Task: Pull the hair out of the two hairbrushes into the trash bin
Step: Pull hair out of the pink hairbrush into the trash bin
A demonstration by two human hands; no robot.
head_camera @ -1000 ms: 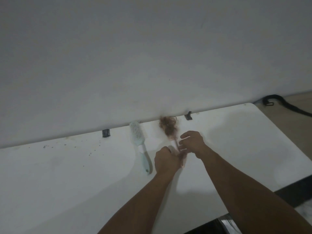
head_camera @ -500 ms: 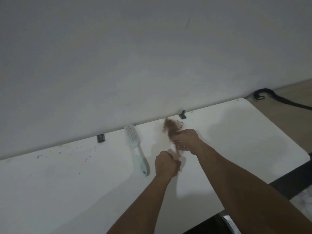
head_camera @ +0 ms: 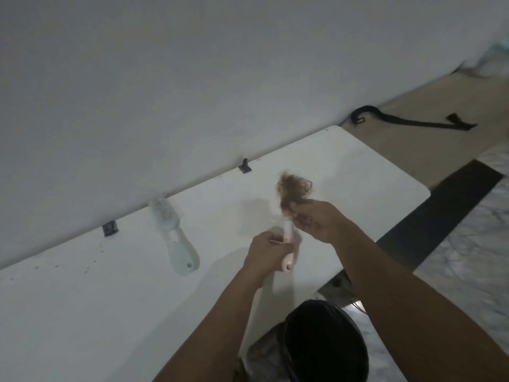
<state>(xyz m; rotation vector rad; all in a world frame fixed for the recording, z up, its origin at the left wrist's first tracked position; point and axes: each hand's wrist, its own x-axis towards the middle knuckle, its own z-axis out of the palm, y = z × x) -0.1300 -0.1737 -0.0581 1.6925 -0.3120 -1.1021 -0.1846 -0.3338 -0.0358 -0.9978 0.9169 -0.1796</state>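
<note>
Hair (head_camera: 293,188), a brown tangled clump, stood up from the fingertips of the right hand (head_camera: 316,219), which pinched its lower end above the white table (head_camera: 358,172), right of centre. Whether the clump was fully free of the bristles could not be told, since the head of the pink hairbrush (head_camera: 287,244) was hidden behind that hand and the hair. The left hand (head_camera: 267,255) had its fingers curled round the pink handle, the butt end pointing toward the near edge, probably to brace the brush against the pull. The right palm was turned partly upward, with the wrist bent and thumb and fingers closed together on the hair; both forearms reached in from the near right.

A mint-green hairbrush (head_camera: 176,238) lay flat on the table to the left, head toward the far wall (head_camera: 192,78), well apart from both hands, likely waiting its turn; any hair in it was too small to make out. The trash bin (head_camera: 325,343), lined in black, sat on the floor at the near edge, below the forearms, so the clump would need to be carried back and down to drop in. A black strap (head_camera: 407,121) lay on the floor at far right.
</note>
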